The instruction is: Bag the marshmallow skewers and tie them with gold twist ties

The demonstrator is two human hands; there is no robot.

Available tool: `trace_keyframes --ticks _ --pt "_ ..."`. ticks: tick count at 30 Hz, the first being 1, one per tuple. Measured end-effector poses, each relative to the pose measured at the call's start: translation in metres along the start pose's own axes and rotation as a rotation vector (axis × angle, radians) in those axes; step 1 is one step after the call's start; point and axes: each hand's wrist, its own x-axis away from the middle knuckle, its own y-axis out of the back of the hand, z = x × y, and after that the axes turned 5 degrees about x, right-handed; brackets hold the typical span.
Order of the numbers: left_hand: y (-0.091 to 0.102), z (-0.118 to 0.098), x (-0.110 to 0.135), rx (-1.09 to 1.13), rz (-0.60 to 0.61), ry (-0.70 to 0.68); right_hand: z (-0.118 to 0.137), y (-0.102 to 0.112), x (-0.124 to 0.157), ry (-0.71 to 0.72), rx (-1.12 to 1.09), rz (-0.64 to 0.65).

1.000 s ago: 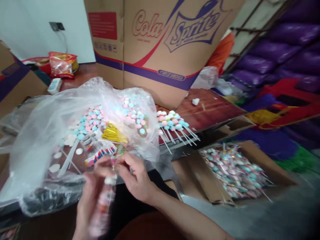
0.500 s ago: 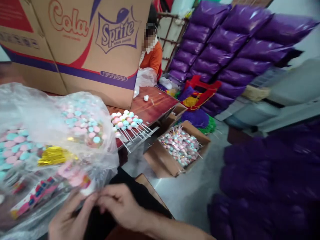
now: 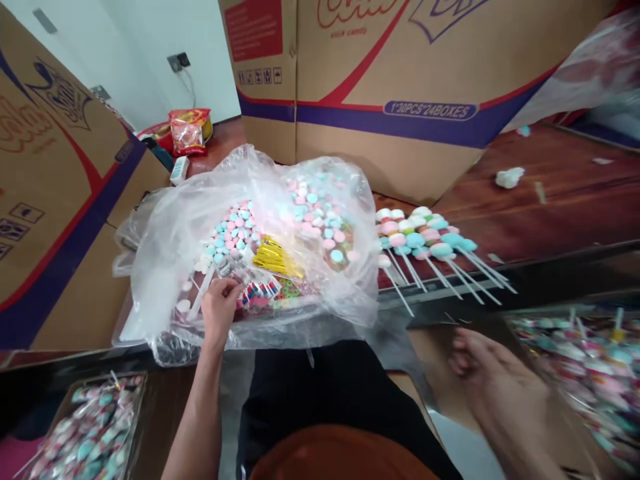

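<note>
My left hand (image 3: 219, 311) reaches into the mouth of a clear plastic bag (image 3: 165, 247) on the table, fingers curled down among printed wrappers (image 3: 257, 291) and white sticks. What they pinch is hidden. The bag holds pink, blue and white candies (image 3: 235, 230) and a bundle of gold twist ties (image 3: 275, 257). My right hand (image 3: 493, 380) hangs blurred at the lower right, fingers loosely apart and holding nothing, beside a box of wrapped lollipops (image 3: 580, 353). A row of unwrapped lollipops (image 3: 420, 235) lies on the table edge right of the bag.
A large printed carton (image 3: 400, 80) stands behind the bag and another carton (image 3: 45, 200) on the left. A second box of wrapped lollipops (image 3: 85, 427) sits low at the left. A red snack bag (image 3: 187, 130) lies at the back. The brown table (image 3: 560, 193) extends right.
The view swung back left and down. My hands, together on a wrapped lollipop before, have separated: the right went out toward the right-hand box, the left into the bag.
</note>
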Motion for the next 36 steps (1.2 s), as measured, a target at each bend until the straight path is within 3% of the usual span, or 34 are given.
trace_keyframes --ticks 1,3,7,10,12,15,17,19,23,24,26,29,33,36 --pt "-0.002 0.000 -0.001 -0.002 -0.012 0.012 0.002 -0.012 0.014 -0.070 -0.027 0.055" --pt "-0.005 0.000 -0.003 -0.003 -0.051 0.035 0.009 -0.035 0.043 -0.081 0.004 0.166" --pt "-0.002 -0.008 0.004 0.018 -0.160 0.068 0.033 -0.069 0.099 0.123 0.136 0.487" --pt "-0.003 -0.034 0.027 0.098 -0.229 0.061 0.052 -0.094 0.133 0.174 0.087 0.776" --pt "-0.007 -0.060 0.050 0.162 -0.200 0.010 0.063 -0.115 0.147 0.079 0.038 0.870" --pt "-0.018 -0.095 0.085 0.283 -0.155 -0.067 0.072 -0.142 0.154 -0.024 -0.093 0.875" --pt "-0.025 -0.109 0.105 0.469 -0.232 0.008 0.076 -0.151 0.150 -0.044 -0.162 0.834" --pt "-0.031 -0.115 0.118 0.732 -0.247 0.206 0.079 -0.150 0.142 -0.024 -0.173 0.787" --pt "-0.040 -0.117 0.120 1.246 0.179 0.714 0.084 -0.135 0.127 -0.003 -0.163 0.800" --pt "-0.041 -0.118 0.116 1.315 0.246 0.810 0.085 -0.131 0.124 -0.014 -0.166 0.820" --pt "-0.044 -0.120 0.108 1.394 0.263 0.929 0.085 -0.125 0.118 0.006 -0.150 0.832" --pt "-0.050 -0.127 0.100 1.399 0.208 0.933 0.084 -0.118 0.111 0.120 -0.088 0.771" --pt "-0.060 -0.140 0.105 1.242 -0.028 0.768 0.081 -0.114 0.107 0.209 -0.008 0.696" --pt "-0.064 -0.149 0.109 1.205 -0.044 0.747 0.078 -0.113 0.103 0.191 -0.008 0.667"
